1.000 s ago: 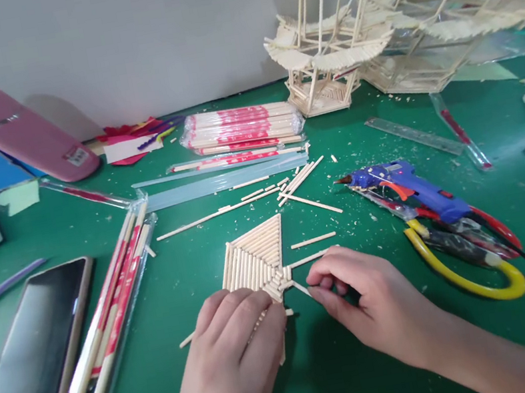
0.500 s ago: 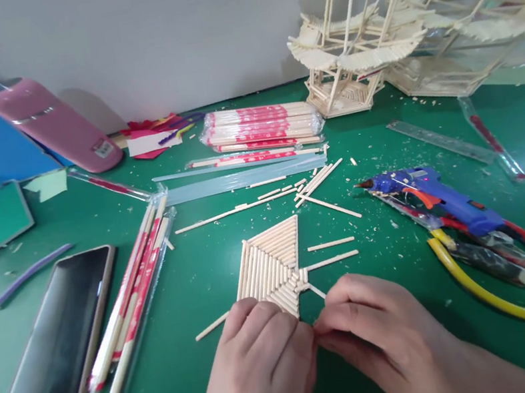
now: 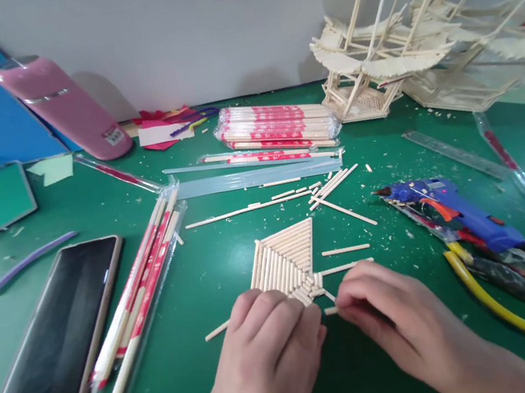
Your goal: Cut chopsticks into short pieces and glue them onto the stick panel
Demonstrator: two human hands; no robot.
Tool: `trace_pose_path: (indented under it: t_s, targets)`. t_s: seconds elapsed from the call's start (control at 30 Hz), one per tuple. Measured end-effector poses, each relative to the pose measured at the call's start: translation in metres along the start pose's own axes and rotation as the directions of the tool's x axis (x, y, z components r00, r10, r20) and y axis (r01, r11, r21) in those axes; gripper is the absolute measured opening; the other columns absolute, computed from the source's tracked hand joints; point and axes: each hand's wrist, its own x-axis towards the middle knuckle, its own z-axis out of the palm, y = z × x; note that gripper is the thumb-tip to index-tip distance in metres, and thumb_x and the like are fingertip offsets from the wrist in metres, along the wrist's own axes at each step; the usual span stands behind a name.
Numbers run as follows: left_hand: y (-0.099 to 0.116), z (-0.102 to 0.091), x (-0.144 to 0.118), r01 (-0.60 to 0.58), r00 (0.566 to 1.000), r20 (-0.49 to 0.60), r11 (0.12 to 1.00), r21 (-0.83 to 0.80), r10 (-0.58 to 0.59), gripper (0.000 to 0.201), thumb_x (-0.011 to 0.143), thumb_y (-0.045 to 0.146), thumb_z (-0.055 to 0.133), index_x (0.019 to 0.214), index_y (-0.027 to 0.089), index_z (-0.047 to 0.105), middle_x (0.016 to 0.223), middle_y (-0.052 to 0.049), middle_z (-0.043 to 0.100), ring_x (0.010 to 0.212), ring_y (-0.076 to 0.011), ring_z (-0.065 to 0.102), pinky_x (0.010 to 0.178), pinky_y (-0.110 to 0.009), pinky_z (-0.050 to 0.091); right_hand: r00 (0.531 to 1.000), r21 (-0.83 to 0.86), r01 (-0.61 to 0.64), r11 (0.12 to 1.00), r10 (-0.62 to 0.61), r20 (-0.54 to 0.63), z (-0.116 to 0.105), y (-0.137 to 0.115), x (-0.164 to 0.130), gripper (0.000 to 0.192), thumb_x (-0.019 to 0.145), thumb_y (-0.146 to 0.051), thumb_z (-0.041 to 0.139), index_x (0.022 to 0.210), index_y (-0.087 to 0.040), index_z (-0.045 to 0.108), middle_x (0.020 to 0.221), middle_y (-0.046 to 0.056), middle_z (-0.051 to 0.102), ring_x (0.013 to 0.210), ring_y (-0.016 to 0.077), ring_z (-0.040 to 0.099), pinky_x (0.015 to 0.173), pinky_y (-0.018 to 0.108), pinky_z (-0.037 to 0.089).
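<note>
Here, a flat panel of glued wooden sticks (image 3: pixel 287 263) lies on the green mat (image 3: pixel 233 378), slightly below the middle of the frame. The left hand (image 3: pixel 274 350) rests palm down over the panel's lower edge, fingers spread flat and gripping nothing. Just right of it, the right hand (image 3: pixel 390 316) pinches a short stick piece (image 3: pixel 331 310) between its fingertips, close to the panel's lower right corner. Loose sticks (image 3: pixel 293 194) are scattered above the panel. At the right lie a blue glue gun (image 3: pixel 452 210) and yellow-handled scissors (image 3: pixel 520 307). Wrapped chopsticks (image 3: pixel 137 293) and a dark phone (image 3: pixel 58 334) sit at the left. A stick-built model (image 3: pixel 371 62) stands in the upper right.
</note>
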Motion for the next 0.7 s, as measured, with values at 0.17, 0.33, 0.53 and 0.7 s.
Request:
trace_pose_path:
  t_s: [0.17, 0.33, 0.53, 0.7]
  targets:
    - [-0.007, 0.001, -0.003, 0.026, 0.999, 0.036, 0.999, 0.042, -0.028, 0.020, 0.087, 0.012, 0.040, 0.083, 0.016, 0.059, 0.074, -0.002, 0.058, 0.070, -0.0146, 0.048, 0.064, -0.031, 0.035, 1.000, -0.065, 0.008, 0.998, -0.009, -0.019, 0.000, 0.004, 0.005, 0.010, 0.086, -0.013, 0.044, 0.089, -0.020, 0.050, 0.081, 0.001, 0.050, 0.073, 0.0115, 0.050, 0.063, 0.025, 0.040]
    - [-0.009, 0.002, -0.006, 0.020, 0.996, 0.087, 0.997, 0.072, -0.026, 0.022, 0.088, 0.013, 0.039, 0.082, 0.016, 0.060, 0.075, -0.002, 0.058, 0.072, -0.0157, 0.049, 0.065, -0.032, 0.035, 0.999, -0.139, 0.020, 0.990, -0.027, -0.047, 0.006, 0.008, 0.005, 0.011, 0.086, -0.013, 0.044, 0.089, -0.020, 0.052, 0.082, 0.002, 0.052, 0.073, 0.0125, 0.051, 0.064, 0.026, 0.042]
    - [-0.010, 0.005, -0.006, 0.000, 0.998, 0.069, 0.995, 0.103, -0.007, 0.024, 0.087, 0.013, 0.039, 0.079, 0.017, 0.061, 0.076, -0.003, 0.059, 0.074, -0.0167, 0.049, 0.065, -0.032, 0.037, 0.995, -0.196, 0.032, 0.980, -0.049, -0.083, 0.009, 0.007, 0.006, 0.013, 0.086, -0.014, 0.044, 0.089, -0.020, 0.055, 0.081, 0.003, 0.054, 0.072, 0.0131, 0.053, 0.064, 0.026, 0.044]
    - [-0.009, 0.008, -0.006, 0.020, 0.999, 0.040, 0.995, 0.102, -0.025, 0.026, 0.087, 0.012, 0.038, 0.076, 0.017, 0.060, 0.073, -0.002, 0.058, 0.073, -0.0164, 0.049, 0.065, -0.032, 0.037, 0.994, -0.205, 0.055, 0.977, -0.074, -0.085, 0.009, 0.008, 0.006, 0.014, 0.085, -0.013, 0.045, 0.089, -0.020, 0.056, 0.081, 0.003, 0.056, 0.074, 0.0136, 0.053, 0.065, 0.027, 0.044]
